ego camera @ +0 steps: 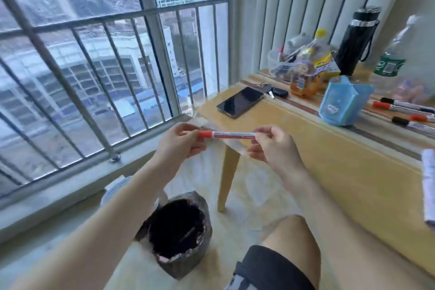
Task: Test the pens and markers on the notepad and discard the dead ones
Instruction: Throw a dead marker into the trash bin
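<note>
I hold a red-capped marker (231,135) level between both hands, out past the table's left corner and above the floor. My left hand (180,142) pinches the red cap end; my right hand (274,143) pinches the white barrel's other end. Below them on the floor stands a bin (180,228) lined with a black bag. Several more markers (404,110) with red and black caps lie on the table at the far right. A white notepad edge (429,186) shows at the right border.
On the wooden table (306,148) lie a dark phone (240,102) and keys (276,92). A blue paper box (344,101), an orange-drink bottle (310,66), a black flask (356,42) and a clear bottle (393,59) stand behind. A metal railing (94,66) runs along the left.
</note>
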